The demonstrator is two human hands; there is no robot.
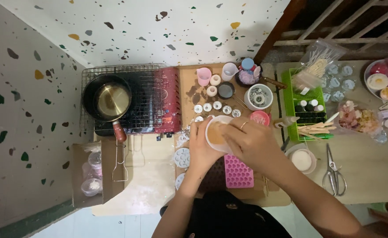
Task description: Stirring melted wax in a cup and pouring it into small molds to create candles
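White plastic cup (216,132) of tan liquid sits between both hands, above pink heart mould (239,171). Left hand (201,147) wrapped around cup's left wall; right hand (250,143) closed over right rim, ringed finger on top. Cup round, mouth up, equally near both hands. One cup, one pink mould; two white round moulds (182,157) left of it; one saucepan (106,100) far left.

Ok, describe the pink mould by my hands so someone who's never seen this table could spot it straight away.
Start at the black pan on the wire rack at the left, then move right along the wooden board to both hands holding a white cup of tan liquid. Just below the right hand lies the pink mould: a flat rectangle with rows of small heart-shaped hollows, unlike the round white moulds beside it.
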